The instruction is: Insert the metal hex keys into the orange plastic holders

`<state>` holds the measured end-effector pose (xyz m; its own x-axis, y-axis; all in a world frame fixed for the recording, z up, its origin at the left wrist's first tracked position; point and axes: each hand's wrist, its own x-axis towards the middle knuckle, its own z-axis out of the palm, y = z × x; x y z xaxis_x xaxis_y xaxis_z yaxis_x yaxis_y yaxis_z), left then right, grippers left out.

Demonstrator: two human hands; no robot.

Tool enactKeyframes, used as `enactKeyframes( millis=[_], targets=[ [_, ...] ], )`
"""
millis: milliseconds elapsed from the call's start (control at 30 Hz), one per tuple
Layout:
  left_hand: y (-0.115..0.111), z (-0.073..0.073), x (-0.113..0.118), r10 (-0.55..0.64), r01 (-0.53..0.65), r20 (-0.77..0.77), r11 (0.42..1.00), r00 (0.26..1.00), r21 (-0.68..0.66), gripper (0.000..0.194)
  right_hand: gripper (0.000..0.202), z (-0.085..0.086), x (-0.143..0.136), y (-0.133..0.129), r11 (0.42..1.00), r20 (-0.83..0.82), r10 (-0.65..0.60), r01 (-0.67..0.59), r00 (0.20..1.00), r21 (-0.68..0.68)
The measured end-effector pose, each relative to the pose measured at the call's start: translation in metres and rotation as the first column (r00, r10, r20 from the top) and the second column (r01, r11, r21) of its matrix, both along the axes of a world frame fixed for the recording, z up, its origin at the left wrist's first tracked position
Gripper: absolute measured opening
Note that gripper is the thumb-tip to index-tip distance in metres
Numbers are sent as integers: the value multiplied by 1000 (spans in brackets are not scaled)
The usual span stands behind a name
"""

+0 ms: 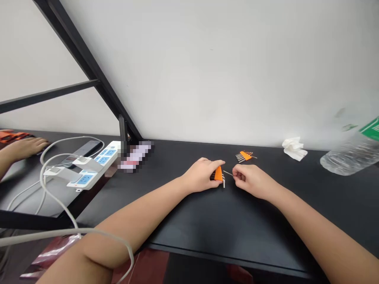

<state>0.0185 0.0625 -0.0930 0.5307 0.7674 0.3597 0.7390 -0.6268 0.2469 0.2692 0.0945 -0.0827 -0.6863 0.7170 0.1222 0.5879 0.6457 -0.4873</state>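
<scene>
My left hand (203,175) is closed around an orange hex key holder (218,174) on the black table (189,225); short bent metal ends stick out at its right side. Just to the right, my right hand (248,179) pinches a thin metal key (227,172), its free end pointing left toward the holder with a small gap between. Behind my right hand lies a second orange holder (245,156) with several keys in it.
A white power strip (96,165) with plugs and cables lies left, near a phone (84,150) and black frame bars (79,47). Crumpled tissue (294,148) and a plastic bottle (349,156) are at right. Another person's hand (28,147) shows far left.
</scene>
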Motion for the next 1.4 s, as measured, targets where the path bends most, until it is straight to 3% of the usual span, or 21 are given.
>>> enactKeyframes(
  millis=[167, 367, 467, 533, 600, 633, 700, 767, 800, 867, 933, 967, 1000, 1067, 1200, 1400],
  targets=[
    [0, 1, 2, 28, -28, 26, 1000, 999, 7, 48, 9, -4, -3, 0, 997, -19, 56, -55, 998, 62],
    [1, -4, 1, -7, 5, 30, 998, 1000, 58, 47, 21, -1, 3, -3, 959, 0, 98, -94, 995, 267],
    [-1, -6, 3, -38, 33, 65, 997, 997, 67, 47, 27, 3, 0, -7, 960, -90, 159, -133, 983, 248],
    [-3, -5, 6, -69, 62, 91, 995, 993, 78, 46, 24, 2, -6, -8, 983, -213, 162, -138, 963, 122],
    [-6, -4, 9, -108, 98, 101, 990, 989, 104, 43, 19, -3, -13, -8, 982, -384, 68, -131, 921, -140],
    [-7, -3, 10, -125, 113, 99, 986, 987, 121, 41, 21, -7, -16, -7, 942, -466, -13, -146, 885, -303],
    [-9, -1, 12, -143, 129, 90, 981, 986, 148, 39, 32, -14, -22, -5, 806, -552, -154, -219, 819, -550],
    [-10, -1, 12, -140, 125, 83, 978, 987, 164, 38, 37, -18, -23, -3, 710, -536, -195, -259, 821, -654],
    [-9, -1, 11, -133, 118, 81, 979, 988, 168, 39, 38, -18, -21, -1, 709, -504, -187, -239, 843, -663],
    [-8, -2, 9, -110, 95, 80, 980, 991, 175, 42, 40, -15, -14, 4, 811, -416, -163, -118, 895, -573],
    [-5, -3, 6, -88, 74, 75, 983, 993, 170, 45, 37, -10, -2, 11, 954, -308, -140, 45, 941, -296],
    [-4, -4, 4, -76, 64, 71, 985, 995, 160, 47, 30, -8, 5, 16, 990, -243, -119, 96, 963, -101],
    [-2, -4, 1, -62, 52, 66, 988, 996, 145, 49, 24, -7, 13, 20, 993, -162, -102, 111, 981, 46],
    [1, -5, -2, -22, 16, 57, 994, 998, 112, 51, 18, -6, 26, 29, 976, -17, -136, 137, 991, 167],
    [3, -3, -6, 54, -54, 12, 997, 998, 58, 54, 16, -9, 38, 38, 971, 146, -167, 137, 975, 196],
    [2, 0, -4, 80, -80, -15, 997, 997, 17, 56, 19, -15, 34, 40, 976, 178, -122, 85, 976, 202]
  ],
)
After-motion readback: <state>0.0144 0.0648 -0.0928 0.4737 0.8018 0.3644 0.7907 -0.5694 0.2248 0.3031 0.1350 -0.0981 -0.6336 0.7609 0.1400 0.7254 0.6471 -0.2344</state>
